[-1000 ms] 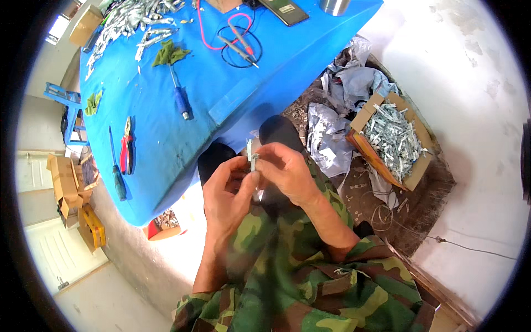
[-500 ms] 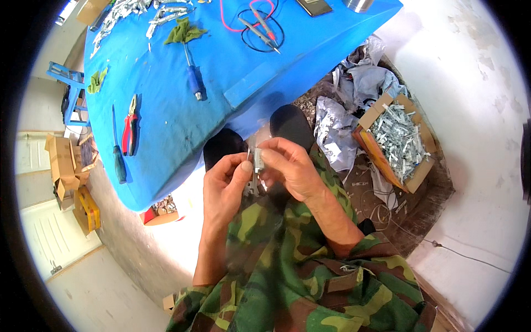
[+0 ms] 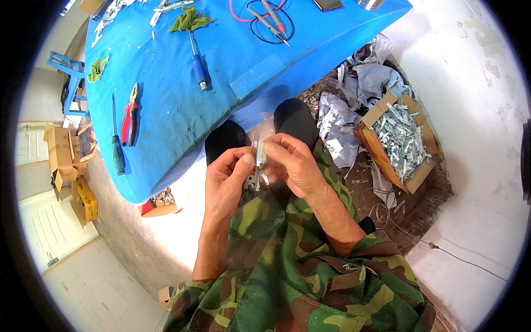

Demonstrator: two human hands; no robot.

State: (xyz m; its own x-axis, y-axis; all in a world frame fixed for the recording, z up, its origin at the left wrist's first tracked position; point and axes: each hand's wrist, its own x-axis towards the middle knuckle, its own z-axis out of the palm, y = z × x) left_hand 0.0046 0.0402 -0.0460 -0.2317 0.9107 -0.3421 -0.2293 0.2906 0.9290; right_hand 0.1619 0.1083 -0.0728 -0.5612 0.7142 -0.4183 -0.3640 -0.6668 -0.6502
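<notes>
Over my lap, both hands are closed around small metal parts. My right hand (image 3: 297, 167) pinches a narrow silver metal piece (image 3: 261, 155) between thumb and fingers, holding it upright. Against its left side, the thumb and forefinger of my left hand (image 3: 227, 176) grip a thin metal strip (image 3: 254, 146). Just below the fingers more silver metal (image 3: 252, 183) shows, partly hidden; I cannot tell whether it joins the held piece.
Pliers (image 3: 130, 117), a green-handled screwdriver (image 3: 117, 152) and a blue-handled screwdriver (image 3: 199, 72) lie on the blue-covered table (image 3: 166, 116). Test probes (image 3: 271, 22) lie farther back. At right, a cardboard box (image 3: 381, 160) holds many silver metal pieces, beside crumpled plastic bags (image 3: 337, 127).
The thin strip at my left fingertips has come closer to the silver piece and now lies along it. The whole view has shifted slightly; both hands keep their grip.
</notes>
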